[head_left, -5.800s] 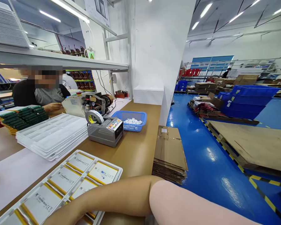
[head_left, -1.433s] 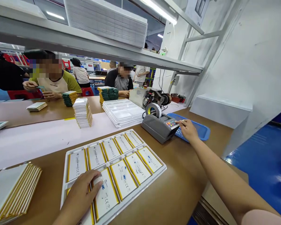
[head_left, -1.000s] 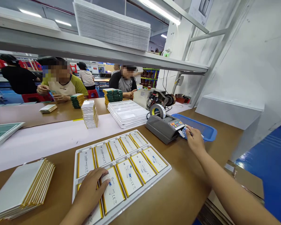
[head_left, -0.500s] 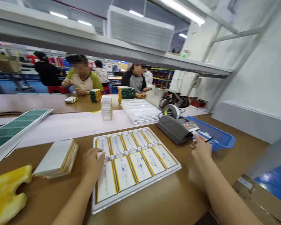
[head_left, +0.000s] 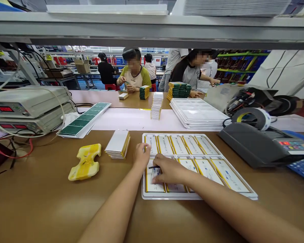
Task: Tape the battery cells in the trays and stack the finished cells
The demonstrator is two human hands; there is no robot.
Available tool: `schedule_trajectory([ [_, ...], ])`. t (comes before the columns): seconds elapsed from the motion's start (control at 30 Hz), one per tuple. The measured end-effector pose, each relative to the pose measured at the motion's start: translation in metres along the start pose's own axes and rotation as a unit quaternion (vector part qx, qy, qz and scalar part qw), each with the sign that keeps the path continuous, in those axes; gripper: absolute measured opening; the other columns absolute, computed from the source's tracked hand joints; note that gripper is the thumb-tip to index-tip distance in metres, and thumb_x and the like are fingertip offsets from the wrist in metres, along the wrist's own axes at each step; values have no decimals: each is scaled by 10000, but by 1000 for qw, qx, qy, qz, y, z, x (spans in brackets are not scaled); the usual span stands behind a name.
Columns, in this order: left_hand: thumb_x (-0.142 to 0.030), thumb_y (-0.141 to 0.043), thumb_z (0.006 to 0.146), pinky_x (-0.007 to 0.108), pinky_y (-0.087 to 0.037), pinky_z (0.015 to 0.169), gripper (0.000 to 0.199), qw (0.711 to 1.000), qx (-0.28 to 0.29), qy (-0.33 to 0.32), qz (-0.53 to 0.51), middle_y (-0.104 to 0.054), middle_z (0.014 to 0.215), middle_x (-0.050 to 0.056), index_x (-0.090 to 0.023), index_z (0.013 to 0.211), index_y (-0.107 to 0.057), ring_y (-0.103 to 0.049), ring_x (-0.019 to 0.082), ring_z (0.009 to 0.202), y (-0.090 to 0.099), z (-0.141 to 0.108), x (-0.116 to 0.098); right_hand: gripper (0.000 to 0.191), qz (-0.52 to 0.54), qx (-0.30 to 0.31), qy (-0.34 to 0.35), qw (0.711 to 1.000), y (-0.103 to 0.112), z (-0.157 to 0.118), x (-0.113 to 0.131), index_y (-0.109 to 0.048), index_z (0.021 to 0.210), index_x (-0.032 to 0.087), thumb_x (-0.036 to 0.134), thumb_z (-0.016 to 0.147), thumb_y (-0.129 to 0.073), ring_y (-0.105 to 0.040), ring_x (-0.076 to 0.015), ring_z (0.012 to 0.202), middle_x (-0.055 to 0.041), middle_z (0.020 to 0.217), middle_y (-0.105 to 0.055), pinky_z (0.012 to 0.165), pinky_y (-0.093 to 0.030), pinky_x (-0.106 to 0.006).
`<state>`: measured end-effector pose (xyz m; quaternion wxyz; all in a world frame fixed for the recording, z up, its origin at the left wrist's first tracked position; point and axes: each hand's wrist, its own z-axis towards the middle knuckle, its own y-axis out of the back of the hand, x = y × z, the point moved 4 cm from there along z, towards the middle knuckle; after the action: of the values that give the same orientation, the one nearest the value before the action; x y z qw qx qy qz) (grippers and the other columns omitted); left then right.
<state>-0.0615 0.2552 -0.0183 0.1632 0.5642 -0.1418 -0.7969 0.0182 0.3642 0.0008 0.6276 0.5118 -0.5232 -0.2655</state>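
From my remote seat the head camera shows a long factory hall with a blue floor (head_left: 89, 78), and two seated co-workers (head_left: 133, 69) (head_left: 194, 69) at the far side of a brown workbench (head_left: 45, 206), beneath a grey overhead shelf (head_left: 152, 30). On the bench to the left sit two stacked bench instruments (head_left: 27, 106) with red readouts, with red and black wires (head_left: 12, 153) trailing beside them. Past them lies a green-faced tray (head_left: 84, 118), and on the far right stand a grey tape dispenser (head_left: 255, 146) and a blue basket (head_left: 303, 167). A pile of white trays (head_left: 197, 113) and a tall stack of flat cells (head_left: 156, 105) sit on the white strip beyond. Nearer me are a yellow-and-white moulded block (head_left: 84, 162) and a short stack of yellow-edged pouch cells (head_left: 118, 144), just left of a white compartment tray (head_left: 195, 165) holding one pouch cell per compartment, in two rows. Both hands are over that tray's left end, close together. My left hand (head_left: 141, 157) is relaxed and holds nothing, its fingertips (head_left: 147, 147) touching the back-row pouch cell (head_left: 151, 144) at the tray's left end. My right hand (head_left: 171, 170) is closed in a pinch on a thin dark item (head_left: 154, 167), too small to identify, with its fingers (head_left: 159, 178) over the front-row pouch cell (head_left: 152, 175) at that same end
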Motion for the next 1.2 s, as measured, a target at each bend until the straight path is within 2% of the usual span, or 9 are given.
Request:
schedule_trajectory([
  [0.1, -312, -496, 711, 361, -365, 762, 148, 1000, -1, 6, 2, -562, 822, 60, -198, 723, -590, -507, 217, 817, -2, 0, 1, 634, -31, 6, -56, 998, -9, 9, -9, -495, 955, 204, 618, 497, -638, -513, -210, 800, -51, 1025, -476, 604, -362, -284],
  [0.2, -306, -498, 711, 363, -351, 779, 139, 1000, 0, 10, 6, -572, 827, 57, -201, 721, -590, -501, 221, 838, -4, -1, 0, 669, -11, -12, -73, 997, -9, 13, -14, -460, 994, 214, 593, 482, -664, -513, -223, 863, -45, 1036, -495, 628, -362, -283],
  [0.3, -308, -497, 712, 359, -349, 776, 140, 1000, 1, 11, 10, -577, 841, 57, -203, 727, -587, -498, 222, 848, -4, -2, 0, 474, 5, -23, -72, 997, -8, 15, -15, -465, 962, 226, 488, 608, -637, -521, -199, 863, -29, 1015, -528, 632, -354, -265],
  [0.43, -318, -494, 712, 345, -356, 757, 147, 1000, 13, 4, 7, -579, 824, 52, -202, 723, -583, -502, 213, 827, -4, 0, 1, 158, -22, -93, -75, 993, -6, 14, -16, -477, 953, 233, 285, 812, -429, -532, -175, 825, -29, 1000, -545, 630, -341, -262],
  [0.6, -371, -454, 737, 328, -377, 727, 228, 1000, 20, 0, -2, -581, 814, 53, -183, 787, -574, -521, 191, 784, -4, 4, 7, 317, 124, -84, -11, 989, 3, 8, -21, -437, 1027, 233, 443, 789, -448, -510, -156, 803, -13, 952, -554, 655, -368, -255],
  [0.7, -373, -458, 733, 332, -382, 732, 236, 1000, 23, -11, 9, -592, 817, 59, -176, 795, -574, -530, 193, 792, -3, 5, 8, 262, 200, -69, 53, 976, 15, 6, -22, -484, 921, 212, 427, 833, -365, -481, -125, 711, 12, 802, -544, 632, -374, -239],
  [0.8, -352, -496, 707, 349, -379, 744, 200, 999, 24, -24, 30, -599, 820, 62, -186, 774, -584, -529, 207, 810, 0, 4, 7, 205, 199, -99, 75, 972, 23, 5, -23, -534, 812, 205, 330, 839, -374, -477, -122, 693, 17, 757, -547, 625, -368, -236],
  [0.97, -304, -521, 683, 356, -377, 766, 158, 998, 18, -35, 58, -603, 841, 55, -195, 774, -591, -515, 216, 854, 2, 3, 5, 158, 184, -148, 86, 968, 24, 9, -23, -605, 845, 212, 252, 799, -460, -516, -136, 777, -6, 842, -601, 686, -369, -243],
  [1.2, -284, -512, 692, 341, -377, 790, 163, 995, 30, -19, 89, -603, 882, 51, -189, 799, -590, -504, 204, 878, -1, 2, 2, 296, 94, -129, 87, 983, 13, 11, -24, -634, 705, 195, 373, 824, -429, -502, -138, 717, -24, 744, -585, 631, -351, -240],
])
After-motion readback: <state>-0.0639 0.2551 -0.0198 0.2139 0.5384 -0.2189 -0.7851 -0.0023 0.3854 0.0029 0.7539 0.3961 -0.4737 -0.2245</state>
